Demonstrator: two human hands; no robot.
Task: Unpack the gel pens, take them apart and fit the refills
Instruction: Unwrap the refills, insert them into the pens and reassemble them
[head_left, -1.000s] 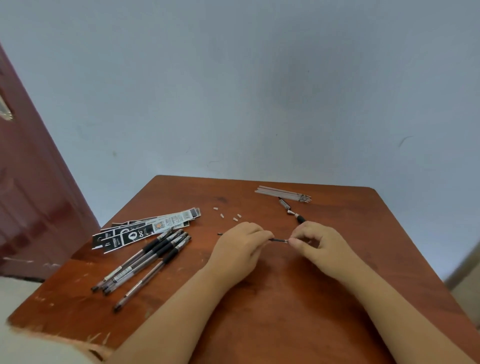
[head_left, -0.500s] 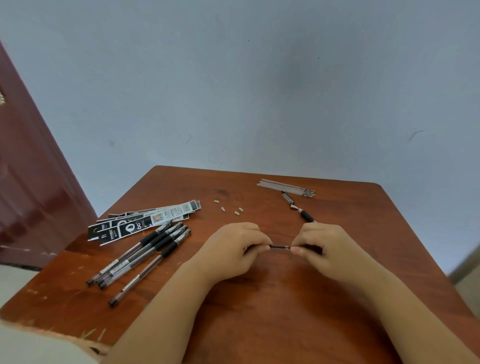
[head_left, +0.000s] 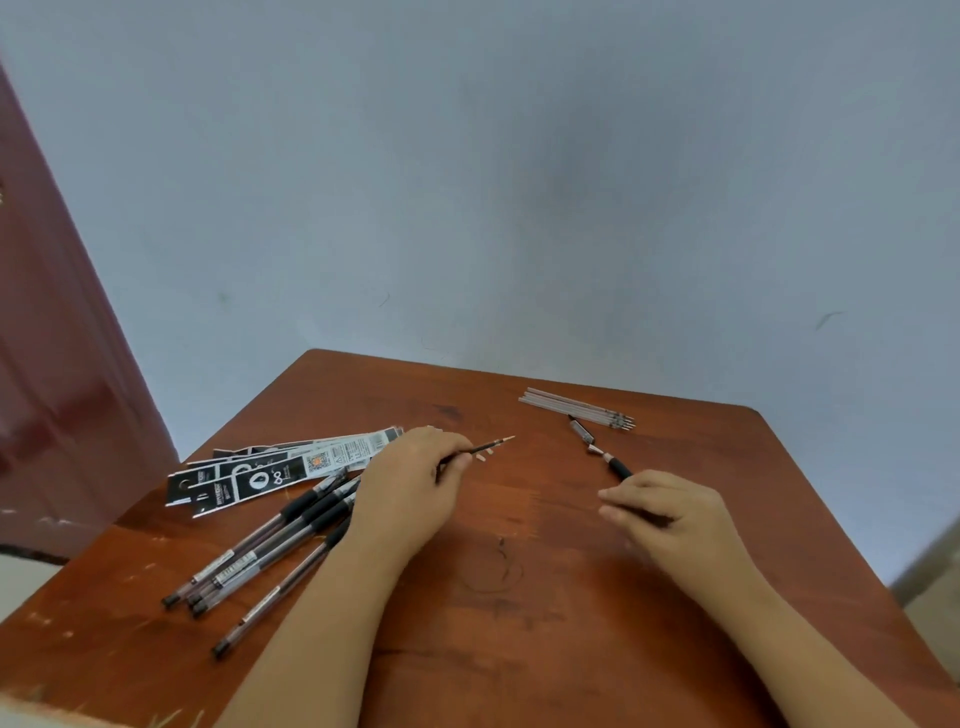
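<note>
My left hand (head_left: 410, 483) pinches the refill (head_left: 480, 448), its tip aimed at two o'clock; it has just pulled free of the barrel (head_left: 621, 470) my right hand (head_left: 670, 512) grips at three o'clock. This pen is apart.

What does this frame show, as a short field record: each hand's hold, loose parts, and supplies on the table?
left hand: left hand grips a thin refill, tip pointing away
right hand: right hand holds a black-grip pen part
loose parts: small caps beside the refill
spare refills: bundle at the far side of the table
whole pens: gel pens
wrappers: empty packets
</note>
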